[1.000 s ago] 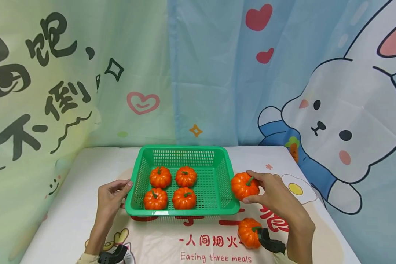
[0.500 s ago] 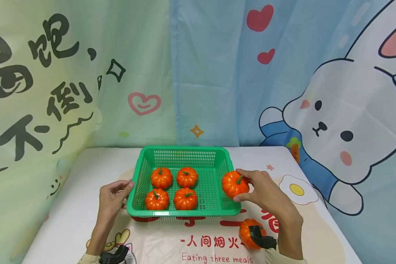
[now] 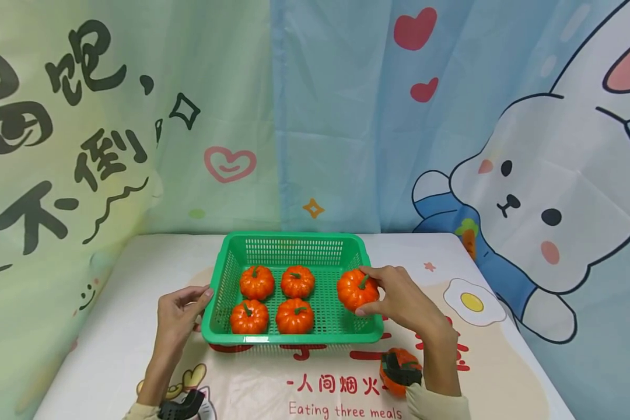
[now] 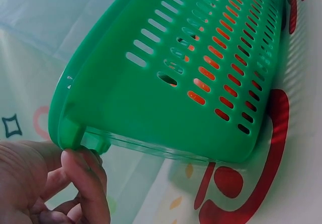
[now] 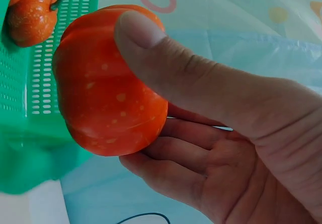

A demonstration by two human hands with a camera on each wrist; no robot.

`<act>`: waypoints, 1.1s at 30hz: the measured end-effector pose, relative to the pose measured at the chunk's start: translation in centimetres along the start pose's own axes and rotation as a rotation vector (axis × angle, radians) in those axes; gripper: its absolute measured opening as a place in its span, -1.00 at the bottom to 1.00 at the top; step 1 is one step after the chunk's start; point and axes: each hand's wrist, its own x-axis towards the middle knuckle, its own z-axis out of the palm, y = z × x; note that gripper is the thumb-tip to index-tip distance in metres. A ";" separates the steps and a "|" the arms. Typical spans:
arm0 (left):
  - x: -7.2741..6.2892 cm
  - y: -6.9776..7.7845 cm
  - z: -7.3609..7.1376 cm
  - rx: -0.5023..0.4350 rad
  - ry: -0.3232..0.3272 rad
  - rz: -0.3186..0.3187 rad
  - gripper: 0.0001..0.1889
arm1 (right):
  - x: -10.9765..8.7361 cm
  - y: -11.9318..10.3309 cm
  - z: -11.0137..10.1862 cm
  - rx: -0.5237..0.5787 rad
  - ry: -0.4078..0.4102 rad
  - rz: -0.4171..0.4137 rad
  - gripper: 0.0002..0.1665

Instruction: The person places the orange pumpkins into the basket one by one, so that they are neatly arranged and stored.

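Note:
A green plastic basket (image 3: 294, 338) with slotted walls stands on the table, with several small orange pumpkins inside, such as the back-left one (image 3: 256, 283) and the front-right one (image 3: 294, 316). My left hand (image 3: 181, 312) pinches the rim at the basket's left end; in the left wrist view thumb and fingers (image 4: 83, 176) meet at that edge. Between thumb and fingers, my right hand (image 3: 406, 300) holds another orange pumpkin (image 3: 354, 290) with a green stem, over the basket's right part. In the right wrist view the thumb lies across this pumpkin (image 5: 108, 88).
One more pumpkin (image 3: 397, 379) sits on the table in front of the basket's right corner, partly covered by the right wrist's black strap. A printed cloth (image 3: 341, 382) covers the table. Behind it hangs a patterned curtain (image 3: 325, 116).
My right hand has carried its pumpkin leftward, from outside the basket's right edge to over the inside. The left hand stays at the rim, and the basket keeps its place.

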 end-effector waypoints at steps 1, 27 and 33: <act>0.0 0.0 0.0 -0.002 0.000 0.001 -0.64 | 0.2 0.0 0.2 -0.001 -0.002 0.008 -0.05; 0.0 0.0 0.1 -0.021 -0.002 0.042 -0.67 | 5.2 1.1 2.4 -0.052 -0.012 -0.090 -0.12; 0.0 -0.1 0.0 -0.023 -0.001 0.028 -0.67 | 5.9 1.2 2.7 -0.049 -0.018 -0.104 -0.29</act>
